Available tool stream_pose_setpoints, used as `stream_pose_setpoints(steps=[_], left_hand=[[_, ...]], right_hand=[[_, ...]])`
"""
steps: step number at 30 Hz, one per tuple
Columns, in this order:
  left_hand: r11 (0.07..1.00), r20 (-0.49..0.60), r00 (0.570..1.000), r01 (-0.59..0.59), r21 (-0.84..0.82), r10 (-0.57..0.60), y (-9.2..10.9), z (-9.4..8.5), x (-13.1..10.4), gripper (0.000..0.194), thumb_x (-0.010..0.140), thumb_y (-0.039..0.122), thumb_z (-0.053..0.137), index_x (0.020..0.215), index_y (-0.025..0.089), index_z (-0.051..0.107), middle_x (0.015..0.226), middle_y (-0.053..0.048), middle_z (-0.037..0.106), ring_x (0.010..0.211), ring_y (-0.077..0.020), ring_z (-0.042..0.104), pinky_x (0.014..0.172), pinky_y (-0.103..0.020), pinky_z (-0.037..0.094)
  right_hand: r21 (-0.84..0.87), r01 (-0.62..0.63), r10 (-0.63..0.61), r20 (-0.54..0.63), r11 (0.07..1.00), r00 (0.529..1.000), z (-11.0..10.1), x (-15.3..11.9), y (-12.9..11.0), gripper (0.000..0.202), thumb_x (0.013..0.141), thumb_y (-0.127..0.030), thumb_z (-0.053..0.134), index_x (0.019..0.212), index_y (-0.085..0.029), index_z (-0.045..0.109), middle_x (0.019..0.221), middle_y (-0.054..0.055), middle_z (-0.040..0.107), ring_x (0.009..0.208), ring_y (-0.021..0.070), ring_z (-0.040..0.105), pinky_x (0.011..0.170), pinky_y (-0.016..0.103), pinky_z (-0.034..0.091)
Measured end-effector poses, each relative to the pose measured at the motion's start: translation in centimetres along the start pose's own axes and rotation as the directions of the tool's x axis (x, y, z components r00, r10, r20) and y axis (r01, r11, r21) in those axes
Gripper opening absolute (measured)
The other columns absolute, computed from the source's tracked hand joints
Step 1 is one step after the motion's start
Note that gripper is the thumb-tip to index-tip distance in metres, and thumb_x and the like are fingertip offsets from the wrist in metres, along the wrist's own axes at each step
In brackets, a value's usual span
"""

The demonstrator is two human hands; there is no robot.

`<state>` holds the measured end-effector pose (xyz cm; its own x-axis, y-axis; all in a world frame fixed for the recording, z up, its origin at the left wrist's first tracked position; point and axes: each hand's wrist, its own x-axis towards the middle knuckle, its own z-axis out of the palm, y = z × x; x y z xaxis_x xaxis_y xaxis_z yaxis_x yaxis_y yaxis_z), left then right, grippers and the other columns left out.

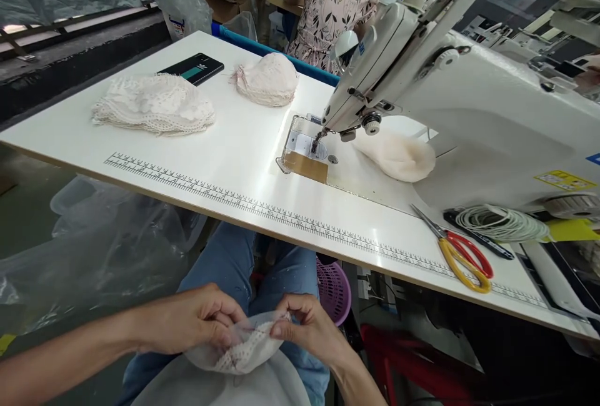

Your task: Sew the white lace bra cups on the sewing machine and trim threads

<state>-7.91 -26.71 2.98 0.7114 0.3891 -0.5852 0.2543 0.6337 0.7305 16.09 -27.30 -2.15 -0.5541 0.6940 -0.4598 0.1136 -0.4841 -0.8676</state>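
Observation:
Over my lap, both hands grip a small cup-shaped piece of sheer white lace fabric. My left hand pinches its left edge, with the fingertips partly behind the thin cloth. At the upper right edge, my right hand closes thumb and fingers on the lace. More pale sheer cloth lies below it across my thighs; whether the two are joined, I cannot tell.
On the white table stand a sewing machine, a lace pile, another pale lace bundle, a beige padded cup, a phone, scissors and coiled cord. A purple basket sits underneath. Someone in a floral top sits beyond.

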Motion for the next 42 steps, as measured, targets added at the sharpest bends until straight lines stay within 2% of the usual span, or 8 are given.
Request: stream_pose_setpoints(steps=[4, 7, 9, 14, 19, 24, 33, 42], left_hand=[[1.000, -0.012, 1.000, -0.010, 0.025, 0.010, -0.7, 0.3, 0.3, 0.027, 0.071, 0.020, 0.057, 0.093, 0.020, 0.072, 0.076, 0.002, 0.064, 0.069, -0.0140, 0.051, 0.061, -0.020, 0.035], [0.996, -0.121, 0.992, -0.013, 0.089, 0.024, -1.9, 0.7, 0.9, 0.005, 0.060, 0.016, 0.064, 0.065, 0.017, 0.065, 0.058, 0.007, 0.041, 0.058, -0.0097, 0.033, 0.052, -0.020, 0.023], [0.994, -0.157, 0.987, -0.013, 0.108, 0.030, -2.5, 0.8, 1.1, 0.007, 0.063, 0.018, 0.060, 0.056, 0.016, 0.059, 0.057, 0.006, 0.034, 0.058, -0.0096, 0.029, 0.052, -0.021, 0.020], [0.991, -0.061, 0.998, 0.004, 0.130, 0.004, -1.8, 0.4, 0.6, 0.016, 0.065, 0.021, 0.054, 0.063, 0.016, 0.070, 0.058, 0.004, 0.041, 0.060, -0.0118, 0.035, 0.055, -0.022, 0.025], [0.965, -0.190, 0.981, 0.090, 0.247, -0.043, -0.7, 0.5, 0.8, 0.009, 0.061, 0.027, 0.069, 0.062, 0.018, 0.069, 0.058, 0.005, 0.037, 0.060, -0.0113, 0.032, 0.051, -0.021, 0.021], [0.965, -0.171, 0.985, 0.041, 0.260, 0.004, -1.3, 0.8, 1.7, 0.021, 0.069, 0.027, 0.061, 0.051, 0.016, 0.062, 0.052, 0.006, 0.027, 0.054, -0.0096, 0.024, 0.050, -0.024, 0.017], [0.971, -0.087, 0.996, 0.022, 0.237, -0.001, -1.8, -0.3, 0.8, 0.018, 0.067, 0.028, 0.066, 0.055, 0.015, 0.065, 0.052, 0.006, 0.033, 0.052, -0.0086, 0.026, 0.048, -0.022, 0.018], [0.967, -0.172, 0.985, 0.019, 0.253, 0.025, -2.2, 0.3, 2.5, 0.020, 0.069, 0.032, 0.067, 0.059, 0.015, 0.064, 0.051, 0.007, 0.033, 0.052, -0.0084, 0.026, 0.048, -0.022, 0.018]], right_hand=[[0.020, -0.005, 0.006, -0.011, 1.000, 1.000, 0.3, 0.2, 0.3, 0.033, 0.063, -0.045, 0.081, 0.066, -0.015, 0.068, 0.060, 0.000, 0.060, 0.060, 0.0122, 0.054, 0.061, 0.023, 0.043], [0.036, -0.013, 0.014, -0.022, 0.999, 1.000, 0.5, 0.2, 0.3, 0.036, 0.063, -0.048, 0.080, 0.066, -0.015, 0.067, 0.061, 0.000, 0.060, 0.060, 0.0117, 0.054, 0.060, 0.023, 0.043], [0.044, -0.019, 0.020, -0.029, 0.999, 0.999, 0.7, 0.1, 0.2, 0.036, 0.063, -0.048, 0.080, 0.066, -0.014, 0.068, 0.060, -0.001, 0.059, 0.059, 0.0112, 0.053, 0.059, 0.023, 0.042], [0.046, -0.018, 0.019, -0.023, 0.999, 1.000, 1.1, -0.2, -0.5, 0.038, 0.055, -0.048, 0.084, 0.064, -0.014, 0.068, 0.057, -0.002, 0.057, 0.055, 0.0090, 0.047, 0.055, 0.021, 0.038], [-0.036, 0.025, -0.025, -0.002, 0.999, 1.000, 1.9, -0.3, -1.3, 0.041, 0.058, -0.052, 0.082, 0.064, -0.013, 0.069, 0.057, -0.002, 0.056, 0.054, 0.0087, 0.045, 0.053, 0.020, 0.035], [-0.088, 0.070, -0.071, -0.003, 0.994, 0.998, 1.6, -0.5, -1.4, 0.043, 0.061, -0.056, 0.078, 0.066, -0.014, 0.070, 0.058, -0.002, 0.057, 0.056, 0.0091, 0.046, 0.052, 0.020, 0.033], [-0.046, 0.028, -0.025, 0.063, 0.999, 0.998, 1.3, -0.8, -0.9, 0.048, 0.055, -0.058, 0.079, 0.072, -0.014, 0.072, 0.064, 0.000, 0.063, 0.060, 0.0109, 0.053, 0.058, 0.021, 0.041], [-0.244, 0.123, -0.116, 0.043, 0.962, 0.992, 1.5, -1.1, -1.6, 0.045, 0.066, -0.057, 0.074, 0.080, -0.014, 0.072, 0.065, -0.001, 0.062, 0.061, 0.0116, 0.054, 0.059, 0.021, 0.041]])
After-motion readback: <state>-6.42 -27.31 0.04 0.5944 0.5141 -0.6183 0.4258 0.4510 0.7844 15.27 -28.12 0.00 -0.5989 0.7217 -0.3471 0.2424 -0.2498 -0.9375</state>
